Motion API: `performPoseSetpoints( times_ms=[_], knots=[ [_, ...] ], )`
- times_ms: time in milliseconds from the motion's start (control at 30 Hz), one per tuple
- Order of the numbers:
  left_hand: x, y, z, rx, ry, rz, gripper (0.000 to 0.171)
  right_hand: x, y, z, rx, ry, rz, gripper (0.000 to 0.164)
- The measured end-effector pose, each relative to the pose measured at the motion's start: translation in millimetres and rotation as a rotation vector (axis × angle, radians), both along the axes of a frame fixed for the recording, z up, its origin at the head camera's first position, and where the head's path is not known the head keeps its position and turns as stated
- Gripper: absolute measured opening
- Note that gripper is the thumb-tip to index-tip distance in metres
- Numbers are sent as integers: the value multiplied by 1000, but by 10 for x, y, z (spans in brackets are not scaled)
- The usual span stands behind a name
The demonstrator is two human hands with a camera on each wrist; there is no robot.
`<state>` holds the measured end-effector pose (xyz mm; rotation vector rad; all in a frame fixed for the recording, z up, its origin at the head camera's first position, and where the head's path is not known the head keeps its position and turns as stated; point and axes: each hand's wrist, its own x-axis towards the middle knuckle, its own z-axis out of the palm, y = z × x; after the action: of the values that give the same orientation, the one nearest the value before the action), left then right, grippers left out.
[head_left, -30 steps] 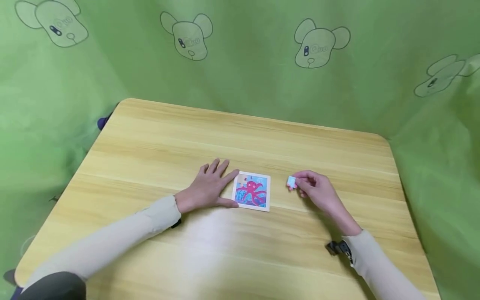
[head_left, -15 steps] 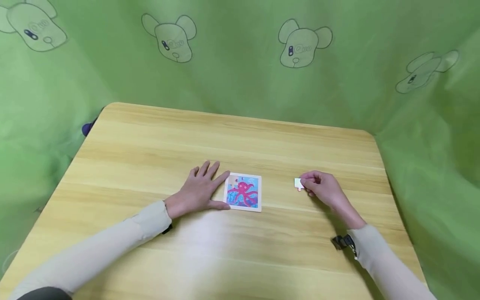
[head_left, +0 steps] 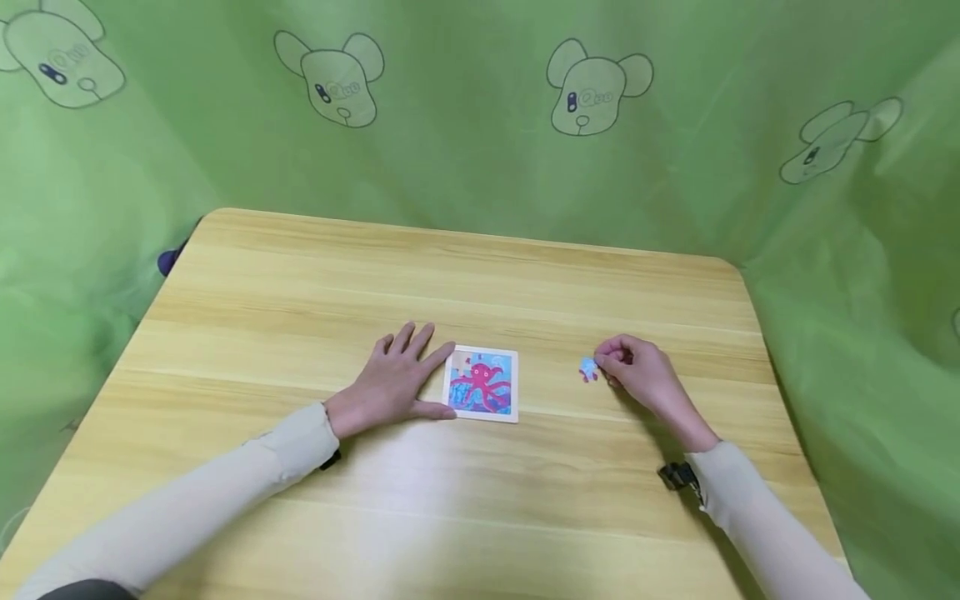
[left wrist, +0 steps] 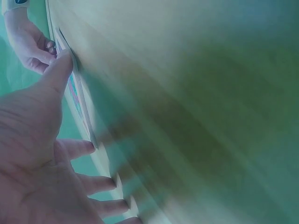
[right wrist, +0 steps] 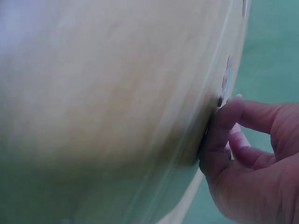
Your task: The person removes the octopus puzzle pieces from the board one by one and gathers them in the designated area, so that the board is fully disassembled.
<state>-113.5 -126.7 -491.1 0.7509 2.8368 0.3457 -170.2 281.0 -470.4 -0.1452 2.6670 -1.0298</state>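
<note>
A small square jigsaw puzzle (head_left: 483, 387) with a pink octopus on blue lies in a white frame on the table. Bare tan backing shows at its upper left. My left hand (head_left: 386, 379) spreads its fingers beside it, index fingertip and thumb at the frame's left corners; in the left wrist view the thumb overlaps the puzzle (left wrist: 77, 100). To the right of the frame, my right hand (head_left: 641, 372) pinches a light blue and pink puzzle piece (head_left: 588, 369) between thumb and index finger. The right wrist view shows the piece (right wrist: 227, 77) low over the table, just past the curled fingers.
The wood-grain table (head_left: 450, 283) has rounded far corners. Green curtains (head_left: 465, 150) printed with mouse-like heads enclose it at the back and sides. A dark object (head_left: 167, 262) shows beyond the table's left edge.
The piece in my right hand turns from its printed side to a pale side and back, with its tabs pointing down. The whole head view shifts left; my left hand stays at the frame.
</note>
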Motion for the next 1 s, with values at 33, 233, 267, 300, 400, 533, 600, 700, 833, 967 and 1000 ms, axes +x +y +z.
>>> performPoseSetpoints(
  times_ms=[33, 233, 267, 300, 400, 533, 600, 700, 833, 967, 1000],
  knots=[
    [-2, -3, -2, 3, 2, 0, 108, 4, -7, 4, 6, 1, 5, 23],
    [8, -16, -8, 19, 11, -2, 107, 58, -83, 14, 53, 63, 128, 39],
    [13, -17, -5, 20, 17, -3, 107, 65, -99, 13, 53, 80, 145, 38],
    [17, -18, -2, 18, 23, -5, 107, 72, -112, 12, 57, 97, 155, 36],
    [19, -14, 6, 18, 31, -9, 106, 78, -128, 6, 62, 121, 155, 31],
    [12, -7, 18, 13, 36, -11, 105, 79, -121, -1, 63, 126, 146, 29],
    [9, -5, 22, 9, 39, -10, 106, 82, -115, -6, 62, 128, 147, 31],
    [4, 3, 19, 5, 38, -15, 106, 109, -106, -13, 52, 121, 131, 42],
    [14, 8, 17, 13, 31, -18, 106, 167, -146, 10, 4, 114, 95, 55],
    [28, -1, 32, 18, 28, -12, 106, 224, -271, 54, -57, 102, 77, 51],
    [29, -2, 36, 18, 28, -10, 105, 235, -315, 68, -72, 93, 77, 49]
  ],
)
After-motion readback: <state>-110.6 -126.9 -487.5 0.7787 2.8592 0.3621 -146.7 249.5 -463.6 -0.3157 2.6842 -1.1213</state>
